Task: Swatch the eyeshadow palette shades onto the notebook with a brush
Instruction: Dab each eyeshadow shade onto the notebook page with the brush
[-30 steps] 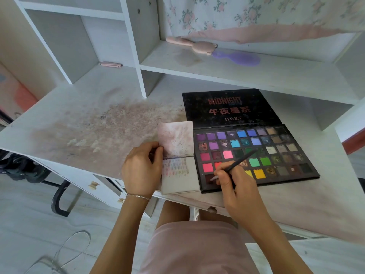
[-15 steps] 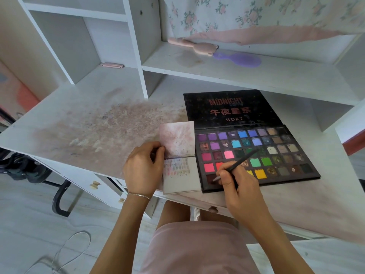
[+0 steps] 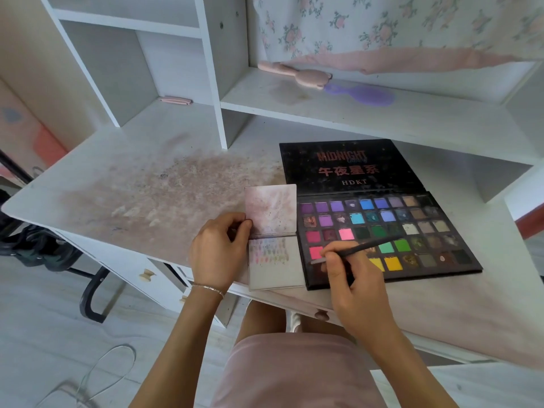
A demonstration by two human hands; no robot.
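- While our right hand [image 3: 357,285] pinches the brush [image 3: 357,250], its tip sits low at the palette's [image 3: 435,231] front-left corner, near the pink pan; we judge we are loading colour, not swatching.
- Our left hand [image 3: 217,254] grips the notebook's [image 3: 276,269] left edge, fingers curled at the fold, pinning it near the desk's [image 3: 147,201] front edge, touching the palette's left side.
- Swatches already fill a few short rows at the top of the lower page; the rest of that page is bare, so many shades seem left.
- Palette lies open flat, lid toward the shelf, right of the notebook.
- Which pan the bristles touch we cannot tell: the tip is small and our fingers cover the nearby pans.
- Single swatch colours are too faint to name, and the upper page shows only pinkish smudging.
- Several pans behind our right hand are hidden.
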